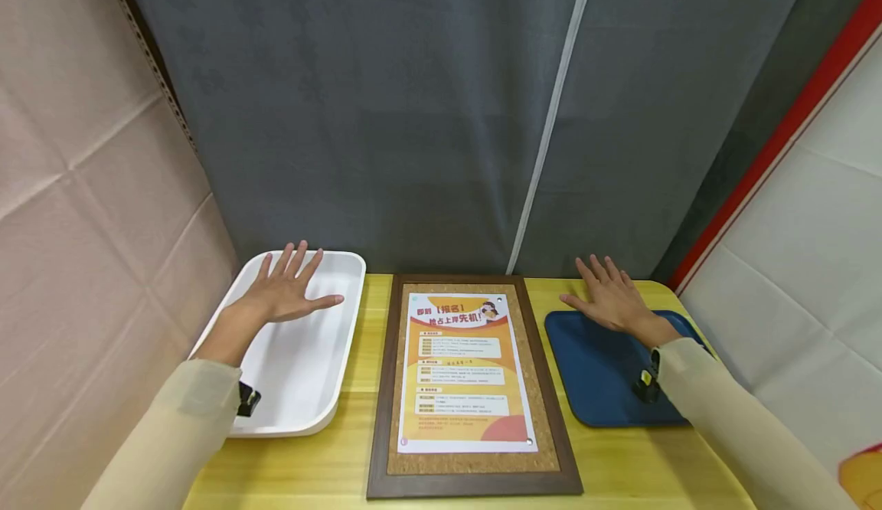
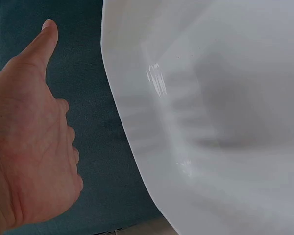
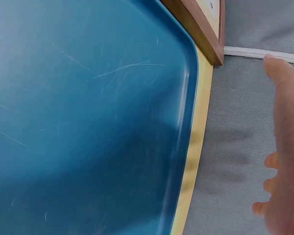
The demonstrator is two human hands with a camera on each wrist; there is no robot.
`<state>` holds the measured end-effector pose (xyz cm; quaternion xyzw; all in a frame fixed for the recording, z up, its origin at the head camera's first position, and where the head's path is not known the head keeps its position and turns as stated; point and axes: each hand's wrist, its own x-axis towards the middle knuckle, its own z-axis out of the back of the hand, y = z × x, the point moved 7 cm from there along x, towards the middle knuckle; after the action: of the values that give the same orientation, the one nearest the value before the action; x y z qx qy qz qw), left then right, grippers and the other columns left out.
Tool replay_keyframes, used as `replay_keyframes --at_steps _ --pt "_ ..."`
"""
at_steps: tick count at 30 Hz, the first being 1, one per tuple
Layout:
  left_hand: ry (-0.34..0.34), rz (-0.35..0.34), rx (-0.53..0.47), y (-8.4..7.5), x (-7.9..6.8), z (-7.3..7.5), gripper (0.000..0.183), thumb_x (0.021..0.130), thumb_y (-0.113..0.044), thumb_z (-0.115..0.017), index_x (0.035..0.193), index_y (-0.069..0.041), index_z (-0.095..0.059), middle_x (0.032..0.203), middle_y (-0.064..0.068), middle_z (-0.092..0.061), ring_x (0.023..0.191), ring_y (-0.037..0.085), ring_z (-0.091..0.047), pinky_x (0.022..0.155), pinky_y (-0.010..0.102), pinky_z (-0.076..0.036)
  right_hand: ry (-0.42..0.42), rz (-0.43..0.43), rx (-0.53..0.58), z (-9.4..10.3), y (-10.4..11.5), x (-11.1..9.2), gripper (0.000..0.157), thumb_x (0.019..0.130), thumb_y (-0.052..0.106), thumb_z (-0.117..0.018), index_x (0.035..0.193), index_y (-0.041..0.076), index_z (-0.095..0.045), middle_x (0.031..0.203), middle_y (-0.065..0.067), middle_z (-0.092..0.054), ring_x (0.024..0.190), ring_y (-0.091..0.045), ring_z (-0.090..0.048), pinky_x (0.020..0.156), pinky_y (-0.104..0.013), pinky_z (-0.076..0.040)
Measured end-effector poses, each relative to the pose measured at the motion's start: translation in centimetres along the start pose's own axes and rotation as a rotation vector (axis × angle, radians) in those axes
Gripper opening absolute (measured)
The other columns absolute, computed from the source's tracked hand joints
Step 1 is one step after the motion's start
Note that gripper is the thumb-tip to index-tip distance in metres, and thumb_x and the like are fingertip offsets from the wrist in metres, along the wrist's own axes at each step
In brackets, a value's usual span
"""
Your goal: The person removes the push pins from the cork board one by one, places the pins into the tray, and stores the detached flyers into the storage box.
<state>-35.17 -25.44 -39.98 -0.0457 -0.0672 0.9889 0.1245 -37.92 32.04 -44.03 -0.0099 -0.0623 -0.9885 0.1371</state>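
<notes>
My left hand (image 1: 279, 295) hovers over the white tray (image 1: 296, 372), fingers straight and spread, holding nothing. In the left wrist view that hand (image 2: 36, 142) is apart from the tray's rim (image 2: 132, 132). On the other side, my right hand (image 1: 611, 299) is held above the far edge of the blue tray (image 1: 592, 380), its fingers also spread with nothing in them. The right wrist view shows the hand (image 3: 291, 152) away from the scratched blue tray (image 3: 88, 107). Between the trays lies a brown-framed cork board (image 1: 475, 485) with an orange and white poster (image 1: 468, 372) pinned on it.
A yellow wooden table (image 1: 310, 472) bears the trays and board. Behind it hangs a dark grey curtain (image 1: 379, 150) with a pale strip (image 1: 554, 112). Light cloth walls stand at the left (image 1: 83, 265) and right (image 1: 813, 265).
</notes>
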Motion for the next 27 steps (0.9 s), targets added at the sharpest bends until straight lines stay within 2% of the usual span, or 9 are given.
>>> replay_keyframes --at_steps 6,11,17,27 --pt "0.002 0.004 0.019 0.0 0.1 0.0 0.116 0.094 -0.084 -0.046 0.17 -0.005 -0.009 0.175 0.028 0.005 0.162 0.047 0.007 0.126 0.067 0.01 -0.011 0.004 0.0 0.2 0.1 0.0 0.098 0.103 0.07 -0.046 0.169 0.004 -0.019 0.171 -0.034 -0.015 0.157 -0.059 -0.009 0.122 -0.076 -0.012" --pt "0.012 -0.006 0.029 -1.0 -0.3 0.5 0.114 0.095 -0.081 -0.048 0.17 -0.003 -0.01 0.174 0.03 0.004 0.161 0.049 0.008 0.126 0.069 0.008 -0.011 0.007 -0.009 0.1 0.1 -0.1 0.098 0.103 0.071 -0.046 0.169 0.004 -0.02 0.171 -0.033 -0.017 0.157 -0.058 -0.011 0.123 -0.075 -0.013" --pt "0.023 -0.015 0.043 -2.0 -0.3 0.4 0.111 0.097 -0.079 -0.047 0.17 -0.005 -0.009 0.174 0.029 0.005 0.161 0.047 0.009 0.126 0.069 0.006 -0.003 0.01 -0.025 0.2 0.2 0.0 0.097 0.104 0.071 -0.045 0.169 0.004 -0.02 0.171 -0.033 -0.016 0.157 -0.058 -0.01 0.123 -0.075 -0.013" --pt "-0.021 -0.088 -0.005 -4.3 0.2 0.1 0.11 0.097 -0.077 -0.051 0.17 -0.005 -0.012 0.175 0.028 0.001 0.162 0.046 0.004 0.128 0.066 0.004 -0.012 0.034 -0.042 0.3 0.9 0.3 0.095 0.104 0.069 -0.047 0.169 0.004 -0.021 0.171 -0.032 -0.018 0.157 -0.058 -0.011 0.122 -0.076 -0.014"
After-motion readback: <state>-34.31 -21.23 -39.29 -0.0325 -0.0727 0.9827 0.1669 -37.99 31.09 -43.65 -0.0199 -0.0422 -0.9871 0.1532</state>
